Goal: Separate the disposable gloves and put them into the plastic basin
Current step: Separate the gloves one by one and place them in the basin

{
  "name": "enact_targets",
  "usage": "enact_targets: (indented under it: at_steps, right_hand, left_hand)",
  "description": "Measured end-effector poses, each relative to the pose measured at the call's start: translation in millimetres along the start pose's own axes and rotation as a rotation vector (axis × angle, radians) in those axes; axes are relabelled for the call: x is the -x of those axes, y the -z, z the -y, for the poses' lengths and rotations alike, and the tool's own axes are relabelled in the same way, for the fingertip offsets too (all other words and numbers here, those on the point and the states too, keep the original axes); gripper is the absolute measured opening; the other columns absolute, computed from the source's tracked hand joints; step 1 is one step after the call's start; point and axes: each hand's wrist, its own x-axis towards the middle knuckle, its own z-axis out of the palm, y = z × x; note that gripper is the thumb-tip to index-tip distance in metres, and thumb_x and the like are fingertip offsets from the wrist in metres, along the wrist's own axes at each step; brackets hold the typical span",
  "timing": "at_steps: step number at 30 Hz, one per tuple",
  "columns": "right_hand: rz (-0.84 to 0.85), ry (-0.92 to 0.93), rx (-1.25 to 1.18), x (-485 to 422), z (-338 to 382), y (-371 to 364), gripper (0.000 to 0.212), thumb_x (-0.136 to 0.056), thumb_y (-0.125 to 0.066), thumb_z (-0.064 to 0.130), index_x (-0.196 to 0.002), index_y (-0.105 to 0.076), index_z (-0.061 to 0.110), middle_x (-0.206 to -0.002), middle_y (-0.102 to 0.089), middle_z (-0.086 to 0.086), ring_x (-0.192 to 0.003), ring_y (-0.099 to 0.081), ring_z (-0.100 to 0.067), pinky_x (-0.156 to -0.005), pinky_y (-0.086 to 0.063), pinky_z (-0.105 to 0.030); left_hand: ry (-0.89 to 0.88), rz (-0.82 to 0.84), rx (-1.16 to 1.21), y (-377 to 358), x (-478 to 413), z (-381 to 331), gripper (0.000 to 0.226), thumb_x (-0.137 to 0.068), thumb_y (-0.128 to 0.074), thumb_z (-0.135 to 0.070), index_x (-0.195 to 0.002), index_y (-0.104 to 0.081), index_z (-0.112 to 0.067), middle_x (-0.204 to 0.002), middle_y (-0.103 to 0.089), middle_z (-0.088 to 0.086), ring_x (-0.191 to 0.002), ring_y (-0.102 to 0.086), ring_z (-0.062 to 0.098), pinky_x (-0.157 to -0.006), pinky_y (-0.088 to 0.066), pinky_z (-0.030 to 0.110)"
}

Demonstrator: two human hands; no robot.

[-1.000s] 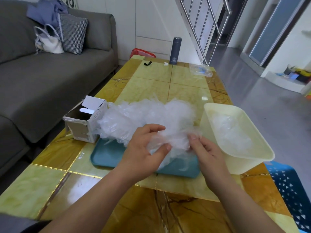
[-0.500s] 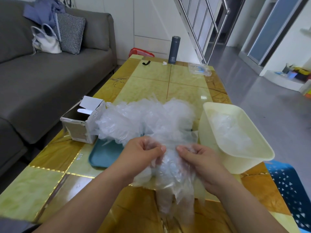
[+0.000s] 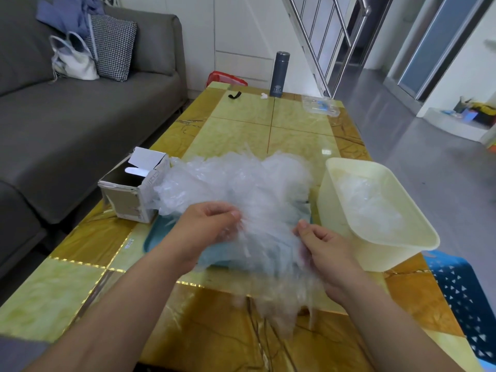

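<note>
The left hand (image 3: 206, 232) and right hand (image 3: 327, 253) pinch the dangling glove clump (image 3: 271, 253) with curled fingers; the basin (image 3: 389, 257) stands just beside the right hand.

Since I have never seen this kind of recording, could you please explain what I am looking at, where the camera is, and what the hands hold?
There is no machine here: the two bare arms belong to a person, and the wide-angle camera is worn on that person's head, looking forward and down. On the yellow-green marbled table lies a teal plastic tray heaped with a pile of thin clear disposable gloves. The left hand and the right hand each pinch a bunch of clear gloves at the near side of that pile; its ends hang over the table. To the right stands the cream rectangular plastic basin, with loose gloves already inside. An open cardboard box sits left of the tray, and a dark grey flask stands at the far end.
</note>
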Motion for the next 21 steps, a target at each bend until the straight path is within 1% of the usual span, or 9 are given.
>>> enact_targets:
  at_steps: [3, 4, 7, 10, 11, 13, 15, 19, 21]
  right_hand:
    - [-0.105, -0.036, 0.018, -8, -7, 2, 0.033, -0.098, -0.064, 0.046, -0.089, -0.08, 0.018, -0.09, -0.077, -0.003, -0.089, -0.071, -0.024, -0.087, -0.062, -0.046]
    - [-0.112, -0.037, 0.023, -9, -8, 3, 0.034, -0.1, -0.062, 0.044, -0.092, -0.079, 0.016, -0.094, -0.078, -0.006, -0.093, -0.073, -0.027, -0.087, -0.062, -0.048]
    - [-0.065, -0.051, -0.011, -12, -9, 3, 0.032, -0.105, -0.057, 0.036, -0.099, -0.075, 0.01, -0.093, -0.078, -0.012, -0.083, -0.075, -0.026, -0.072, -0.064, -0.041]
    - [0.063, -0.111, -0.137, -8, -5, 0, 0.033, -0.105, -0.058, 0.035, -0.115, -0.07, 0.007, -0.083, -0.075, -0.005, -0.065, -0.07, -0.016, -0.055, -0.056, -0.032]
    - [0.116, -0.132, -0.199, -8, -5, 1, 0.038, -0.103, -0.059, 0.039, -0.121, -0.07, 0.007, -0.086, -0.076, -0.003, -0.068, -0.072, -0.017, -0.058, -0.058, -0.034]
    - [0.222, -0.17, -0.237, -7, -3, 2, 0.045, -0.101, -0.062, 0.045, -0.128, -0.069, 0.011, -0.113, -0.077, -0.008, -0.102, -0.075, -0.029, -0.089, -0.061, -0.049]
    - [0.301, -0.166, -0.221, -6, -6, 3, 0.036, -0.101, -0.064, 0.03, -0.129, -0.069, 0.008, -0.129, -0.07, -0.019, -0.122, -0.066, -0.038, -0.109, -0.049, -0.055]
    - [0.322, -0.17, -0.159, -4, -11, 2, 0.035, -0.092, -0.073, 0.015, -0.124, -0.07, 0.001, -0.13, -0.066, -0.029, -0.12, -0.063, -0.042, -0.111, -0.044, -0.06]
    - [0.386, -0.187, -0.156, -2, -8, 1, 0.041, -0.089, -0.077, 0.016, -0.127, -0.069, 0.001, -0.13, -0.066, -0.027, -0.124, -0.063, -0.043, -0.111, -0.045, -0.058]
  left_hand:
    - [-0.04, -0.018, 0.149, 13, 4, -14, 0.012, -0.099, -0.062, -0.005, -0.103, -0.072, 0.0, -0.094, -0.077, 0.021, -0.078, -0.074, 0.028, -0.076, -0.063, 0.041]
    - [-0.045, 0.006, 0.172, 18, 6, -18, 0.011, -0.098, -0.062, -0.006, -0.102, -0.071, -0.001, -0.091, -0.077, 0.02, -0.075, -0.074, 0.028, -0.072, -0.063, 0.04]
    - [0.014, 0.275, 0.191, 29, 14, -24, 0.012, -0.091, -0.071, -0.01, -0.101, -0.07, -0.004, -0.082, -0.07, 0.016, -0.061, -0.066, 0.022, -0.06, -0.06, 0.033]
    - [0.086, 0.528, 0.074, 22, 19, -20, 0.014, -0.087, -0.075, -0.015, -0.1, -0.074, -0.008, -0.08, -0.069, 0.018, -0.057, -0.06, 0.022, -0.053, -0.055, 0.027]
    - [0.079, 0.551, 0.018, 16, 19, -16, 0.014, -0.087, -0.076, -0.018, -0.1, -0.075, -0.012, -0.081, -0.069, 0.016, -0.061, -0.057, 0.026, -0.056, -0.054, 0.027]
    - [0.065, 0.53, -0.03, 4, 17, -9, 0.016, -0.085, -0.079, -0.025, -0.099, -0.076, -0.021, -0.083, -0.068, 0.012, -0.08, -0.051, 0.031, -0.067, -0.049, 0.03]
    - [0.063, 0.542, -0.01, -3, 15, -6, 0.013, -0.087, -0.079, -0.023, -0.098, -0.073, -0.023, -0.083, -0.067, 0.007, -0.088, -0.052, 0.03, -0.072, -0.045, 0.032]
    - [0.096, 0.689, 0.143, -6, 19, -8, 0.01, -0.092, -0.067, -0.007, -0.09, -0.068, -0.017, -0.077, -0.064, -0.001, -0.071, -0.062, 0.009, -0.066, -0.05, 0.019]
    - [0.062, 0.586, 0.066, -9, 17, -5, 0.008, -0.092, -0.072, -0.013, -0.09, -0.073, -0.02, -0.081, -0.066, 0.002, -0.074, -0.059, 0.013, -0.062, -0.046, 0.023]
